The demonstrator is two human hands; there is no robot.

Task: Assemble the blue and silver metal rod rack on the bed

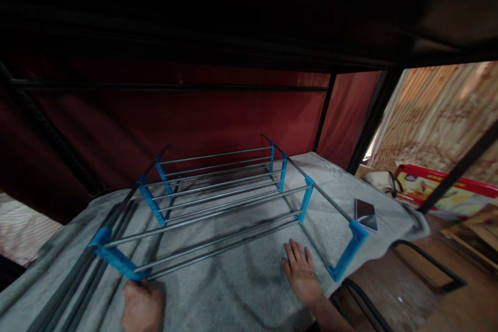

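Observation:
A partly assembled rack (218, 210) of thin grey metal tubes and blue plastic brackets lies across the grey cloth. At its near left corner, my left hand (142, 305) is closed on the lower end of a blue bracket (116, 261); the fingertips are partly hidden. My right hand (302, 274) lies flat on the cloth, fingers spread, below the rods and holding nothing. To its right, another blue bracket (350, 251) is on the end of a long side tube and has no crossbars in it.
Several loose grey tubes (83, 282) lie along the left side of the grey cloth (218, 303). A phone (365, 215) rests at the right. Dark metal bars frame the space, with a red panel (194, 119) behind. A red and yellow box (439, 194) stands beyond.

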